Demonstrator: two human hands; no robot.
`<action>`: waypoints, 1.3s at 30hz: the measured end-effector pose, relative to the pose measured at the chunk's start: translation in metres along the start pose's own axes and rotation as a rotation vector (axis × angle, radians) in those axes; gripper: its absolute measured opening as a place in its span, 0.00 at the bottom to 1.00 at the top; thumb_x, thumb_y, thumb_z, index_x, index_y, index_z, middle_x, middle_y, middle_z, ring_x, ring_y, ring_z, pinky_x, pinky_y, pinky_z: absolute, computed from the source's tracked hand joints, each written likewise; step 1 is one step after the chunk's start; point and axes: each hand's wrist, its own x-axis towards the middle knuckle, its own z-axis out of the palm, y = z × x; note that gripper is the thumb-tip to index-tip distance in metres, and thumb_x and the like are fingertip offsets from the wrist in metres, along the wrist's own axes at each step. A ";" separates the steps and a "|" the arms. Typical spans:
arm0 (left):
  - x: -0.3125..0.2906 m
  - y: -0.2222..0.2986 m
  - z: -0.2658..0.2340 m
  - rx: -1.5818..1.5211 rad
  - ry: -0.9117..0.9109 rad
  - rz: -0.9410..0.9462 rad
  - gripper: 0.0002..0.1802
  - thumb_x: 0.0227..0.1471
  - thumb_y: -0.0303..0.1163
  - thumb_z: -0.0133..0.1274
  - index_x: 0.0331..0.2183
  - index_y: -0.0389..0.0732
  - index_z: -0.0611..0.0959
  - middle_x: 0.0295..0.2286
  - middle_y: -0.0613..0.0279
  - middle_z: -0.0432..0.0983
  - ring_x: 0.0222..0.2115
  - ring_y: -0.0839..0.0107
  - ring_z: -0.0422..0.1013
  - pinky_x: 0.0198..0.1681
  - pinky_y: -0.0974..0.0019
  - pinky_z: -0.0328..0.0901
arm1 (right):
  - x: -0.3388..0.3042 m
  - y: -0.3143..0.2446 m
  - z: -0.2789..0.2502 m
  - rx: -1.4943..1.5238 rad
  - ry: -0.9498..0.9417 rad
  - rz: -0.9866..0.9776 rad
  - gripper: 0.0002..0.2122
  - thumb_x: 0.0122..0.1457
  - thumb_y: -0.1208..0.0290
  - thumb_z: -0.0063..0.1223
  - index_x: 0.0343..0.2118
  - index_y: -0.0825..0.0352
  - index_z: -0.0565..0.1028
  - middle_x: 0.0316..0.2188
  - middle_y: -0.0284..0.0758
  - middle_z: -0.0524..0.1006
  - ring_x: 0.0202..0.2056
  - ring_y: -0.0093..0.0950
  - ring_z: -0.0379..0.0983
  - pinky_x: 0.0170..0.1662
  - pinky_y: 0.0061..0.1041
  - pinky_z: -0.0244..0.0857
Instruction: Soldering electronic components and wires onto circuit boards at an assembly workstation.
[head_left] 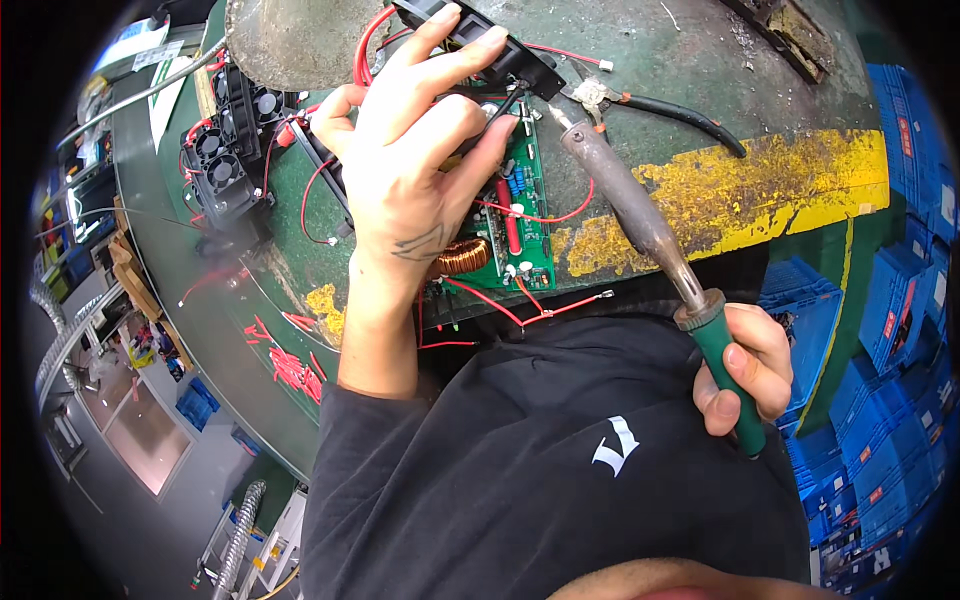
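My left hand (pixel 415 165) is closed on a black plastic part (pixel 535 70) that looks like a fan housing seen edge-on. A thin black lead runs from its end to between my thumb and finger. My right hand (pixel 750 370) grips a soldering iron (pixel 640 215) by its green handle. The iron's tip points up and left, close to the housing's end; whether they touch, I cannot tell. Below my left hand lies a green circuit board (pixel 540 250) with a copper coil (pixel 465 257), partly covered by the hand. Red wires (pixel 480 295) with small connectors trail off the board.
Several black fans (pixel 222 165) with red wires sit at the left. Red sleeve pieces (pixel 295 370) lie on the bench's left side. A black-handled tool (pixel 690 118) rests beside the iron's tip. Worn yellow paint (pixel 740 190) marks the bench edge. Blue bins (pixel 890 310) stand at right.
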 end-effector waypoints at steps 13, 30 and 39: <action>-0.001 0.000 0.000 0.007 -0.002 0.001 0.12 0.42 0.28 0.70 0.20 0.45 0.79 0.48 0.66 0.83 0.56 0.65 0.73 0.53 0.66 0.52 | -0.005 -0.004 0.000 -0.005 0.078 0.062 0.17 0.68 0.64 0.40 0.48 0.76 0.67 0.32 0.59 0.75 0.25 0.39 0.75 0.26 0.34 0.74; 0.000 -0.006 0.002 -0.059 -0.001 0.019 0.16 0.44 0.30 0.69 0.21 0.44 0.74 0.50 0.63 0.82 0.58 0.62 0.72 0.56 0.60 0.54 | -0.018 -0.010 -0.011 0.062 0.165 0.191 0.18 0.68 0.58 0.39 0.52 0.68 0.68 0.35 0.57 0.74 0.25 0.42 0.75 0.24 0.34 0.73; -0.014 -0.007 -0.021 0.234 -0.035 0.036 0.17 0.49 0.44 0.66 0.36 0.43 0.82 0.57 0.61 0.73 0.62 0.63 0.64 0.58 0.53 0.62 | -0.029 -0.002 -0.036 0.099 0.532 0.328 0.24 0.66 0.47 0.41 0.48 0.67 0.71 0.30 0.56 0.78 0.22 0.40 0.75 0.23 0.33 0.72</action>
